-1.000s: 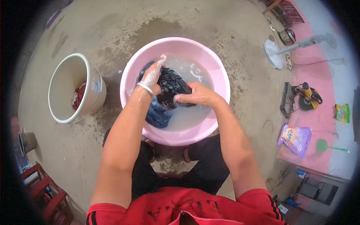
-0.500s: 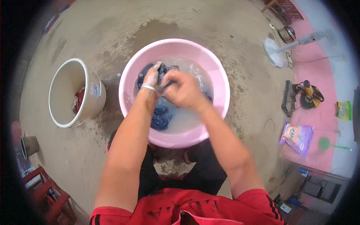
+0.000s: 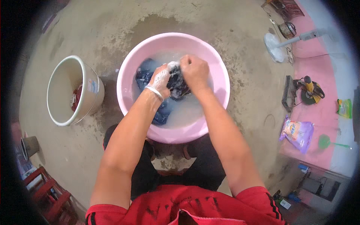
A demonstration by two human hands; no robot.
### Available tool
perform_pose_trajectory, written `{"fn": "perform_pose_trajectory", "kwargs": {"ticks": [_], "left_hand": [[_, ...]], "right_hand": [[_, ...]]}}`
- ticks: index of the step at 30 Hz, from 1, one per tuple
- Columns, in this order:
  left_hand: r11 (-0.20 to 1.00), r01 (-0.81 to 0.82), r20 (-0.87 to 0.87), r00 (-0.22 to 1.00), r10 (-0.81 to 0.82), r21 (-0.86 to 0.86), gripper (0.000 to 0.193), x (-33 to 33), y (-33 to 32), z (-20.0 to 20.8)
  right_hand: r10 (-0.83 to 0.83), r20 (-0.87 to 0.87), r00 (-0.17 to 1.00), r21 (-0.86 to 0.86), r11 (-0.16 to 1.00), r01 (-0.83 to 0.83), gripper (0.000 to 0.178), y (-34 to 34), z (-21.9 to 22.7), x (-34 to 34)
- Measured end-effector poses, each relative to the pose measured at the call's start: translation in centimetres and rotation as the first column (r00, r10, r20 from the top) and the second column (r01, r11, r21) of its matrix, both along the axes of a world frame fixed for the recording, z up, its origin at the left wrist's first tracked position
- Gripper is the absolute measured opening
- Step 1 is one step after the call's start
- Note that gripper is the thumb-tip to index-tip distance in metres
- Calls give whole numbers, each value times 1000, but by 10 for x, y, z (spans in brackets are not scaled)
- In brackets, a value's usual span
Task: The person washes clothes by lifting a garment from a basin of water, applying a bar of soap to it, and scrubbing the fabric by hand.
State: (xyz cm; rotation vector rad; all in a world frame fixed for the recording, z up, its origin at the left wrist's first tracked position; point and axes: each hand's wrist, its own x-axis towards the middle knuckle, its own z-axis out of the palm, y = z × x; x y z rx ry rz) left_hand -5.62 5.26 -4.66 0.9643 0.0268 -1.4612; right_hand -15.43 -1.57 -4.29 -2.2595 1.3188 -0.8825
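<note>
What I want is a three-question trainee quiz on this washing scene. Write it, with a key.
1. Multiple choice. What is between the left hand and the right hand?
(a) a green scoop
(b) dark cloth
(c) a purple bag

2. True or false. A white band circles the right wrist.

3. Fill the gap. As the person sees it, the pale bucket stands to the ____ of the pink basin.

Key:
1: b
2: False; the white band is on the left wrist
3: left
</note>
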Motion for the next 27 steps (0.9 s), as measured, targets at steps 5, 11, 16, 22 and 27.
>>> {"fn": "perform_pose_trajectory", "kwargs": {"ticks": [5, 11, 16, 22, 27], "left_hand": [[999, 34, 97, 995, -34, 3, 31, 58, 9, -4], [723, 608, 583, 472, -662, 328, 64, 67, 11, -3], [845, 401, 460, 713, -530, 353, 47, 66, 7, -9], [994, -107, -92, 990, 110, 35, 18, 61, -2, -55], [987, -101, -236, 969, 68, -129, 19, -27, 2, -9]], "right_hand": [[559, -12, 829, 742, 561, -368, 52, -5, 28, -33], [-142, 582, 800, 665, 649, -369, 21, -46, 13, -75], [-441, 666, 602, 710, 623, -329, 16, -41, 16, -48], [441, 452, 776, 319, 732, -602, 11, 44, 33, 12], [119, -34, 992, -81, 989, -121, 19, 22, 4, 12]]}}
